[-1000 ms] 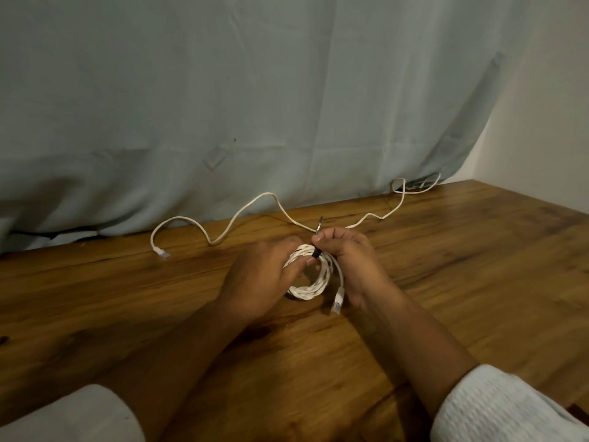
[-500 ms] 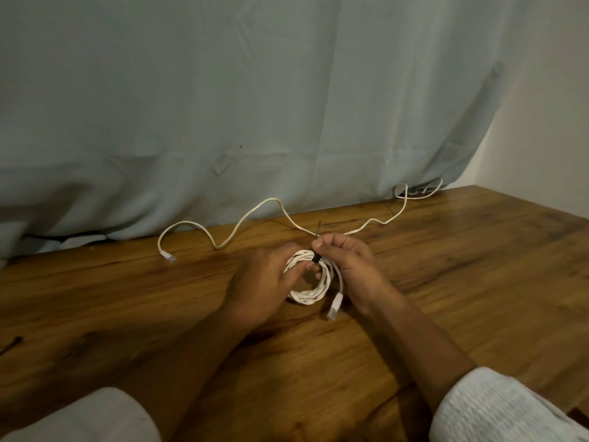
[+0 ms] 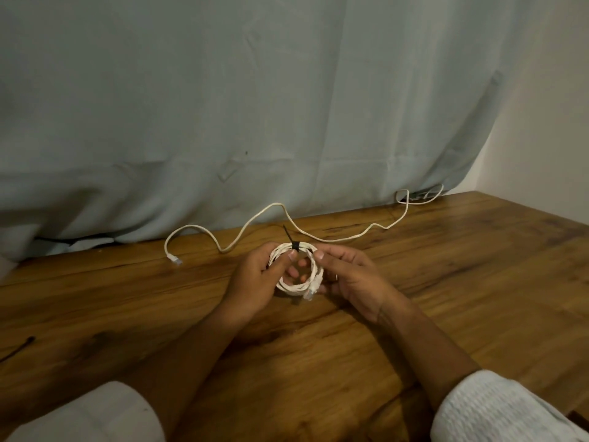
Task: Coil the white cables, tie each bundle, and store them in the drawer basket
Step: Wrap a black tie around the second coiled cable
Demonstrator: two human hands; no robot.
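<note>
Both the left hand (image 3: 255, 277) and right hand (image 3: 355, 277) hold the coil (image 3: 307, 247) over the table (image 3: 446, 282), fingers (image 3: 331, 254) curled round it; keep loops pinned flat while cinching the tie (image 3: 295, 246) snug.

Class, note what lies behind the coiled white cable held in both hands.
Behind the coiled cable, a loose white cable snakes across the wooden table, with a grey-blue curtain beyond. The coil and fingers hide the table beneath.
</note>
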